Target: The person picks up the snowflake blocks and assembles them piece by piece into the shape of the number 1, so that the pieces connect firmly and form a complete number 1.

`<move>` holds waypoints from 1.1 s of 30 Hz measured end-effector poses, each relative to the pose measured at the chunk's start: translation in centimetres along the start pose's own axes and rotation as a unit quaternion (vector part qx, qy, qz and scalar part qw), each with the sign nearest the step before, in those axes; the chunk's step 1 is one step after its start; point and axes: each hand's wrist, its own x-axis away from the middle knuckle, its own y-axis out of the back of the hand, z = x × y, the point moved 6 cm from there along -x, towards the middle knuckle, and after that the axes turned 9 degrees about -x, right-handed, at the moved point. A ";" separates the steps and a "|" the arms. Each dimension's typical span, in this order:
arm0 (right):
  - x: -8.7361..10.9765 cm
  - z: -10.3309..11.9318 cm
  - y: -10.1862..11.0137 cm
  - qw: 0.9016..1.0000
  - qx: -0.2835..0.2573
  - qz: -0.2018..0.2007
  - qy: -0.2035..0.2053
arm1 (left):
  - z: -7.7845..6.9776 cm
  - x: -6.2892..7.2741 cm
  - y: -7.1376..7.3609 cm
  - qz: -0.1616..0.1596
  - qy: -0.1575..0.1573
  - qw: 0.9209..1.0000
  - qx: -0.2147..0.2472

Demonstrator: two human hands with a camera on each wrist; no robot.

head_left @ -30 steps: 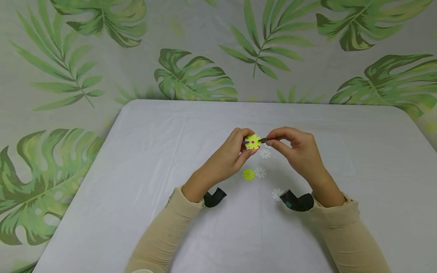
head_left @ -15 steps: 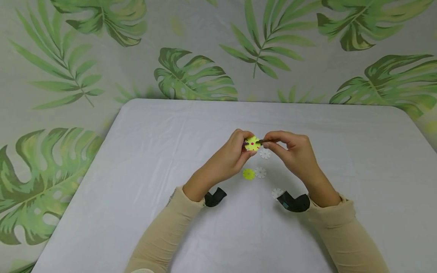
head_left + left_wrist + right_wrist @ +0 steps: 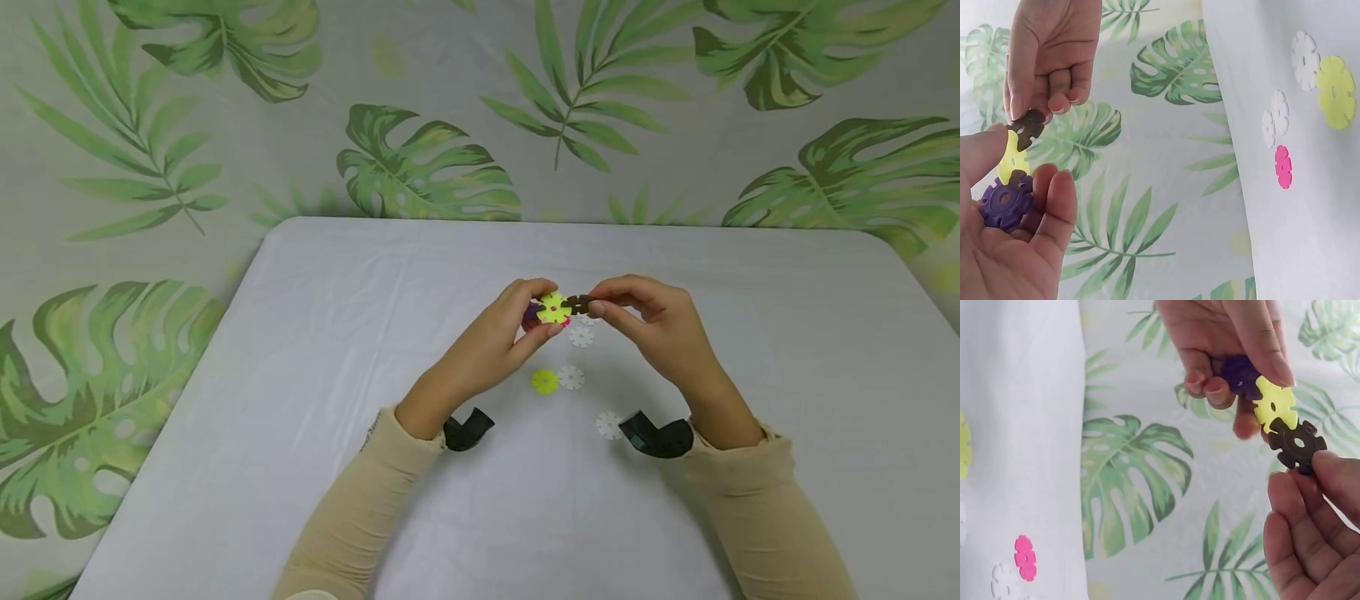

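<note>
My left hand (image 3: 504, 329) holds a yellow notched snowflake disc (image 3: 554, 309) between thumb and fingers, up above the table. A purple snowflake disc (image 3: 1007, 201) is joined to its near side, in the palm in the left wrist view. My right hand (image 3: 654, 325) pinches a dark brown snowflake disc (image 3: 1299, 443) by its edge. The brown disc's notched rim overlaps the yellow disc's opposite edge, and the three form a row, clearest in the right wrist view.
On the white table (image 3: 300, 375) lie a loose yellow disc (image 3: 546, 382), several white discs (image 3: 572, 377) and a pink disc (image 3: 1283, 167). One white disc (image 3: 609, 426) lies nearer, beside the right wrist camera (image 3: 657, 435). A leaf-patterned cloth (image 3: 420, 50) hangs behind.
The brown disc has turned from nearly edge-on to showing its face, at the yellow disc's edge. My right hand moved slightly left, then back right and up; the left shifted slightly.
</note>
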 end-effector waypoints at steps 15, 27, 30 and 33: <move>0.1 -0.9 -1.0 0.981 -0.172 0.004 -0.089 | -1.2 0.2 0.8 -0.090 -0.077 0.988 -0.098; 0.8 -0.9 -1.0 0.982 -0.128 0.034 -0.137 | -1.3 0.2 1.3 -0.143 -0.089 0.976 -0.139; 1.1 -0.4 -0.5 0.988 -0.070 0.044 -0.129 | -1.2 0.2 1.4 -0.147 -0.088 0.975 -0.141; 1.8 -0.3 0.1 0.990 -0.009 0.054 -0.133 | -1.2 0.2 1.6 -0.154 -0.086 0.974 -0.143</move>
